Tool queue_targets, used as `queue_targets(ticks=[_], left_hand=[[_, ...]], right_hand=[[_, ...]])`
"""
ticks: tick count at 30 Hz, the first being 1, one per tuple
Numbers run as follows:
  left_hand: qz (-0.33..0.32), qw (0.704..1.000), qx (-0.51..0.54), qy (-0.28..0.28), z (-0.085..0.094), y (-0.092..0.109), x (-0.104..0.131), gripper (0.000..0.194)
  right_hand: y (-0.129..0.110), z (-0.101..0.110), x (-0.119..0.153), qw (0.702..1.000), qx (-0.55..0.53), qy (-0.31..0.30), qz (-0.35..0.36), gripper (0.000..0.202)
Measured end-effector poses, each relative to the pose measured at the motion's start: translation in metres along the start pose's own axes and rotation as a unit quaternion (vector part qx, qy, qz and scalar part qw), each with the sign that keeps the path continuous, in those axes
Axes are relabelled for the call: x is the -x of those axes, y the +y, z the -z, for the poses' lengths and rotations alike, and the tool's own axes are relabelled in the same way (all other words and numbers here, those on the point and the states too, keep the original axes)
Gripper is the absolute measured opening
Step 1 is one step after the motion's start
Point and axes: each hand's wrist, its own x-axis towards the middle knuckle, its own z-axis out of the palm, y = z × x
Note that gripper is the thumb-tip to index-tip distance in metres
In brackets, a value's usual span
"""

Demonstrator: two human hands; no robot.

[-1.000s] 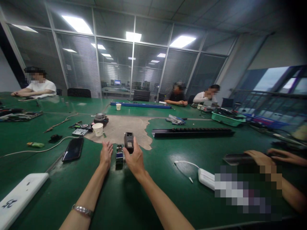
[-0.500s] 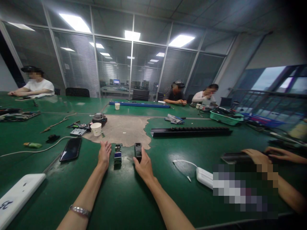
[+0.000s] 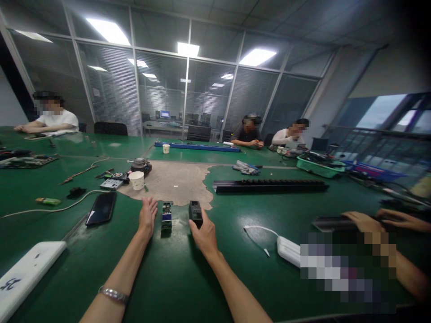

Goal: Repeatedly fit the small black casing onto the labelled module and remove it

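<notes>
My right hand (image 3: 205, 234) grips a small black box-shaped housing (image 3: 195, 210) with dark openings at its top, thumb on the near left side and fingers on the right. To its left, apart from both hands, a narrow open module (image 3: 166, 217) with a green circuit board and a blue part stands on the table. Beside that module my left hand (image 3: 148, 217) rests with its fingers stretched out and nothing in it. A silver bracelet circles the left wrist.
A phone (image 3: 101, 208), paper cup (image 3: 136, 181) and white box (image 3: 30, 273) lie left. A black rail (image 3: 269, 186), white adapter (image 3: 288, 249) and green basket (image 3: 319, 166) are right. Another person's hands (image 3: 365, 221) work at the right edge.
My right hand has tilted the black housing slightly, so more of its face shows. The left hand and the circuit module stay in place; the whole view has shifted a little.
</notes>
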Motion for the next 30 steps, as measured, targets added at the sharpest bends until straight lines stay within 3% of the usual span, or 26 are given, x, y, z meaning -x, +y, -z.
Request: queue_targets(ticks=[7,14,22,30], left_hand=[[-0.011,1.000,0.001,-0.002,0.001,-0.001,0.000,0.073],[-0.010,1.000,0.002,0.001,0.001,-0.001,0.000,0.072],[0.003,1.000,0.006,0.013,0.002,-0.001,-0.003,0.074],[0.004,1.000,0.006,0.005,0.002,0.001,-0.001,0.074]], right_hand=[[-0.051,0.003,-0.008,0.994,-0.099,0.009,0.040,0.052],[-0.085,-0.019,-0.010,0.992,-0.118,-0.002,0.043,0.045],[-0.087,-0.056,-0.005,0.998,-0.046,-0.014,0.033,0.040],[-0.070,-0.072,0.014,0.997,-0.036,-0.030,0.055,0.068]])
